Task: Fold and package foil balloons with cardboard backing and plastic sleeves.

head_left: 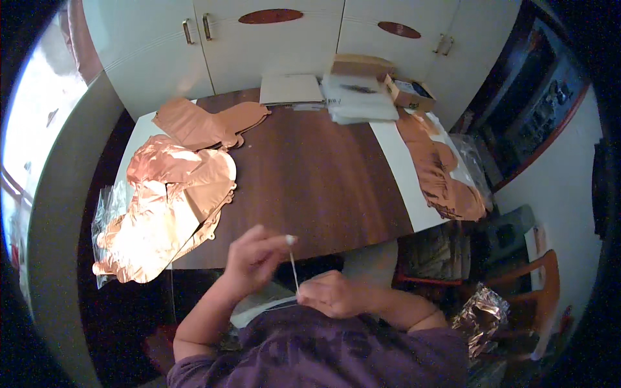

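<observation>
Near the table's front edge, close to my body, a thin white strip [294, 268] runs taut between my two hands; it could be a string or a straw. My left hand [253, 260], raised higher, is closed, with the strip's upper end and a small white bit [290, 239] at its fingertips. Lower and to the right, my right hand [332, 294] pinches the strip's lower end, fingers curled. Both hands are slightly blurred. Beneath them a clear plastic bag [249, 312] lies against my lap, partly hidden by my arms.
Flat copper-coloured foil balloons [174, 200] lie in piles on the brown table [317, 174], left and right [446, 171]. Along the back stand a flat carton [291, 89], a stack of clear plastic packets [359, 100] and a small open box [411, 94]. A wooden chair [548, 291] holds crumpled foil [482, 317].
</observation>
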{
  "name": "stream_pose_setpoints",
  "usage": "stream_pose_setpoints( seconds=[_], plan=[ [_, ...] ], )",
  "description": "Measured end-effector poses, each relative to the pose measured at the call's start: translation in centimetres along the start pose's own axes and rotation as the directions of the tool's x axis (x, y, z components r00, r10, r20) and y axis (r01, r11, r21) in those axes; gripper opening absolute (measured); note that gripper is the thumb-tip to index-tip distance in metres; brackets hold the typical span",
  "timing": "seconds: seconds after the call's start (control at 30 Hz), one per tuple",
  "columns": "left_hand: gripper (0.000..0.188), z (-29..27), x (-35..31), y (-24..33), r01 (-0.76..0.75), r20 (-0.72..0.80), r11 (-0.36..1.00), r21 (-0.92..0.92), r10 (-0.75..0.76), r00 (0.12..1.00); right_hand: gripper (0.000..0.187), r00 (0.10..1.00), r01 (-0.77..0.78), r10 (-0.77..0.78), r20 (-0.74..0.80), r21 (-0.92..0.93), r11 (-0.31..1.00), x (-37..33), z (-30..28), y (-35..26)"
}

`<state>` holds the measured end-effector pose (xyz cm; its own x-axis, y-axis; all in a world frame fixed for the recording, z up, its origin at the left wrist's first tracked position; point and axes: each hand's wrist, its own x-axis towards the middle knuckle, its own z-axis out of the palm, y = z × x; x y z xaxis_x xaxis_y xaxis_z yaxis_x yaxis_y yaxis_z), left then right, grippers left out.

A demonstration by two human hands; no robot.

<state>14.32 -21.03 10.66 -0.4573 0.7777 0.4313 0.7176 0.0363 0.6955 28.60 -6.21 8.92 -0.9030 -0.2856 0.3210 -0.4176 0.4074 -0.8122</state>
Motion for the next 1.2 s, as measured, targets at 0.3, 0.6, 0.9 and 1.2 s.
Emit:
stream_pose_setpoints(
  seconds=[0.3, 0.6, 0.9, 1.2],
  plan=[
    [0.026, 2.0, -1.4, -0.8, -0.164, 0.153, 0.972, -0.168, 0.190, 0.970, 0.010, 0.955, 0.085, -0.074, -0.289, 0.025, 0.996, 1.4, -3.0, 0.6],
    [0.020, 1.6, -1.7, 0.2, -0.154, 0.112, 0.954, -0.256, 0.187, 0.976, 0.015, 0.928, -0.214, 0.174, -0.328, -0.087, 0.973, 2.3, -4.6, 1.0],
    [0.025, 0.4, -0.2, 0.4, -0.168, 0.035, 0.947, -0.275, 0.184, 0.982, 0.017, 0.966, -0.187, 0.173, -0.193, -0.056, 0.981, 1.4, -2.5, 3.8],
    [0.020, 1.0, -0.4, -1.3, -0.076, -0.005, 0.962, -0.261, 0.077, 0.997, 0.012, 0.995, -0.094, 0.092, -0.040, -0.071, 0.993, 1.0, -0.8, 2.8]
  ],
)
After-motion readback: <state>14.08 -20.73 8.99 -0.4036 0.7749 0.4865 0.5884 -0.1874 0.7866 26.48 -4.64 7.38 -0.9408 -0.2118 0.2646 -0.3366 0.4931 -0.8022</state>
